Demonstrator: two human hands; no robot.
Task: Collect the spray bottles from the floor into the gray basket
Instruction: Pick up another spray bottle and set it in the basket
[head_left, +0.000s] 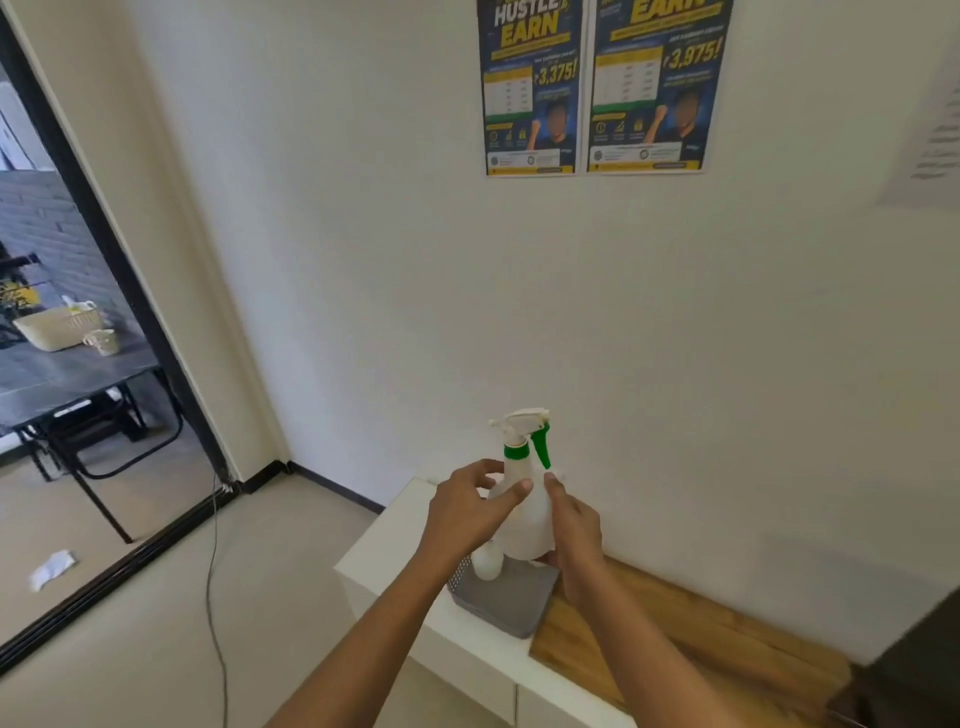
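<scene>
Head view. My left hand (470, 512) and right hand (574, 525) hold a white spray bottle (524, 512) upright between them, above the gray basket (511, 597). My left fingers curl around the bottle's shoulder, thumb (511, 493) pressed across its front; my right fingers close on its lower right side and base, the forefinger just beside the green trigger (541, 449). The green collar (516, 452) and white nozzle head rise clear of both hands. The basket sits on a white cabinet (395, 561), its right edge touching the wooden top (691, 639) that runs along the wall. A second, smaller white bottle (487, 564) stands in the basket's near-left corner, partly hidden by my left wrist, directly below the held bottle. Two posters (595, 85) hang on the wall above; a blurred paper sheet (930, 130) hangs further right. A thin cable (213, 597) trails across the floor at left. Beyond the dark door frame (104, 244) stands a table (62, 374) bearing a cream basket (57, 327) and a cup (104, 341). A crumpled white scrap (52, 569) lies on the floor near the threshold.
</scene>
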